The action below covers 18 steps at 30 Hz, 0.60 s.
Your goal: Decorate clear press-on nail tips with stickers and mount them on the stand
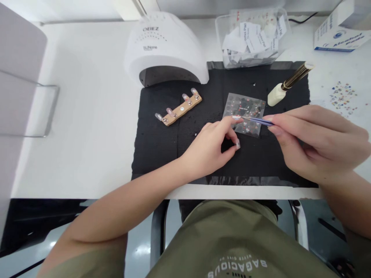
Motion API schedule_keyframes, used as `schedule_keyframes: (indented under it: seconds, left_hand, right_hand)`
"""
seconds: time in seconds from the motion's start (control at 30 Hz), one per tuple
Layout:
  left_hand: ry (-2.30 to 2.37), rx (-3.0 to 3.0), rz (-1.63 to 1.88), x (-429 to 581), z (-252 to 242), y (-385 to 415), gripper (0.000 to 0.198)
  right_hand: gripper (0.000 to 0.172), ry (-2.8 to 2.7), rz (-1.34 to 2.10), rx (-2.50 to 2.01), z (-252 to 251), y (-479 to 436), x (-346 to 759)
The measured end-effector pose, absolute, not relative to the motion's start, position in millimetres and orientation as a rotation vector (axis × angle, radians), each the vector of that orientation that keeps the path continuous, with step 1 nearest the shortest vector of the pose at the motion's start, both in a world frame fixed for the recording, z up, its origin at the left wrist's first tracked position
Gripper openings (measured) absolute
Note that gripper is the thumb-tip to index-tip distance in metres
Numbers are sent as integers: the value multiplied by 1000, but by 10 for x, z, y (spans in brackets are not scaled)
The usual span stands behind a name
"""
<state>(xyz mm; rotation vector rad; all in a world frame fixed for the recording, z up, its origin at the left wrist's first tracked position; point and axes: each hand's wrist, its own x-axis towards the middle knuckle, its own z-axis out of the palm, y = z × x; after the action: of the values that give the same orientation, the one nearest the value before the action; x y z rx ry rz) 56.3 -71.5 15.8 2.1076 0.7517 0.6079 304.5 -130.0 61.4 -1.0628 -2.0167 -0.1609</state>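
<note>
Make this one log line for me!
left hand: partly over clear sheet | right hand: holding blue tweezers | white lamp: beyond wooden strip

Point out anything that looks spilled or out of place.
Tiny colourful bits lie loosely scattered beyond the right edge of the black mat; such an uneven spread looks spilled, though it may be deliberate.

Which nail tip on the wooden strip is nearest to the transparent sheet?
The rightmost nail tip, at one end; the other three sit farther left, away from the sheet.
</note>
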Motion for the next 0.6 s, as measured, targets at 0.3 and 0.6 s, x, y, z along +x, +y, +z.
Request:
schedule_keyframes:
  seconds: [0.3, 0.6]
  left_hand:
    - [610, 1714, 875, 579, 191, -751, 57]
    - [712, 1603, 1005, 561, 255, -708, 30]
  right_hand:
    - [38, -1995, -169, -1055, 602, -1280, 3064]
    - [41, -1989, -177, -1086, 616, -1291, 3067]
